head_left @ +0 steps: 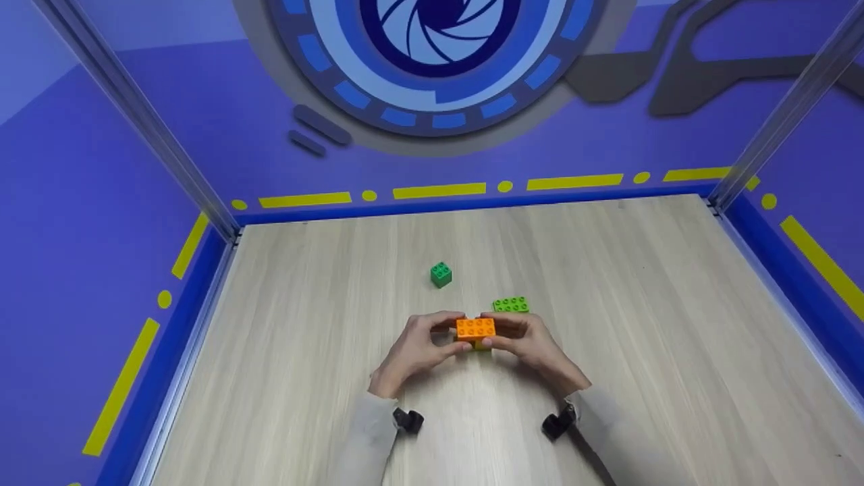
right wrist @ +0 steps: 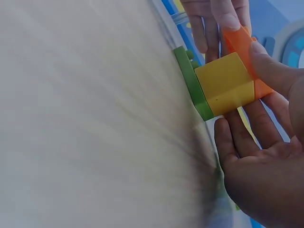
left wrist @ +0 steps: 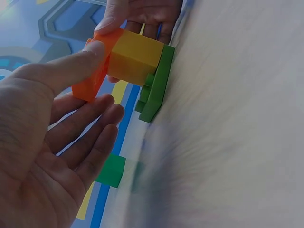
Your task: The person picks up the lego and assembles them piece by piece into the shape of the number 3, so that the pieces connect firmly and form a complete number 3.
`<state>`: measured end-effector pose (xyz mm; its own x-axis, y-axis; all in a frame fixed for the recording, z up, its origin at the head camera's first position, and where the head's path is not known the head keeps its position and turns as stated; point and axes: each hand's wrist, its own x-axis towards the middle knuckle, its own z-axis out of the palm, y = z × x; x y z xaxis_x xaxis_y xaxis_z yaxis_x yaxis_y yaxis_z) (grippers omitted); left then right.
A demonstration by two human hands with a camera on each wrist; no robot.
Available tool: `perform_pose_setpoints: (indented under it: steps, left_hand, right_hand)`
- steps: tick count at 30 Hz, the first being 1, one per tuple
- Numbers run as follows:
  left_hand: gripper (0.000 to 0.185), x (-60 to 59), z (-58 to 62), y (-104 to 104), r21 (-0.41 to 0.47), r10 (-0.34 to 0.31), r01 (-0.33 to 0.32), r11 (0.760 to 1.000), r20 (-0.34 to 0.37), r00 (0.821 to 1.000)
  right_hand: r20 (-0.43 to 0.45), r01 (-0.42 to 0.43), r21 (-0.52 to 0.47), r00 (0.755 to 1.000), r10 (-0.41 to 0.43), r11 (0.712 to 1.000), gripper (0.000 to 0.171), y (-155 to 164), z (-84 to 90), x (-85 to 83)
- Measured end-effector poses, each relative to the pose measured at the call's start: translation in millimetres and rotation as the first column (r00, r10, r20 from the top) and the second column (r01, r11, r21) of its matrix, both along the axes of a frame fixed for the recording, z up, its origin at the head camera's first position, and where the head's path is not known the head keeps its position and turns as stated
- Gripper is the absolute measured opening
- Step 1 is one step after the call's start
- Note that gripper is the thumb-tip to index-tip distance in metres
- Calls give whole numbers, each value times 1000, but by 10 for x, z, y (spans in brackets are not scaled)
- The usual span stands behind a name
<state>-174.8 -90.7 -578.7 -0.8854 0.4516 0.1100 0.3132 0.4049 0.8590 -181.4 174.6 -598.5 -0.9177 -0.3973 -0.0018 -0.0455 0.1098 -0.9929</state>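
Observation:
An orange brick (head_left: 476, 329) with studs on top is held between both hands. My left hand (head_left: 420, 347) pinches its left end between thumb and fingers, and my right hand (head_left: 534, 345) pinches the right end the same way. Directly below the orange brick is a yellow block (right wrist: 225, 84), mostly hidden in the head view. The yellow block sits on one end of a thin green brick (left wrist: 158, 88), whose bare studs show beside it. That green piece lies low at the tabletop, covered by the orange brick and hands from above.
Just beyond the right fingers lies a lime green brick (head_left: 511, 304). A small green cube-shaped brick (head_left: 441, 275) stands farther back, left of it. The wooden table (head_left: 324, 290) is bordered by blue-purple panels (head_left: 202, 128) at the back and sides.

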Motion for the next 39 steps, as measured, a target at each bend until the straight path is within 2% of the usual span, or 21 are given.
perform_pose_setpoints:
  steps: [5,13,19,24,34,39]
  left_hand:
    - [62,-39,6,-53,25,-2,3,1000,-44,999]
    - [57,-125,12,-118,-25,62,-65,998,-116,991]
    - [50,-222,72,-115,-80,108,-124,989,-174,979]
    - [43,-304,121,-114,-85,162,-185,979,-223,961]
    - [41,-505,197,-125,-93,224,-256,962,-263,938]
    - [43,-588,201,-109,-137,234,-273,952,-248,940]
  right_hand:
    - [19,18,-52,1000,-17,998,56,-33,-24,-4]
    - [54,34,-74,998,-31,997,63,-35,-59,11]
    - [78,59,-99,996,-51,993,64,-21,-88,31]
    - [101,75,-124,993,-62,989,66,-39,-89,22]
    - [126,76,-119,990,-61,990,66,-64,-74,44]
    - [119,67,-93,991,-56,993,66,-54,-73,74]
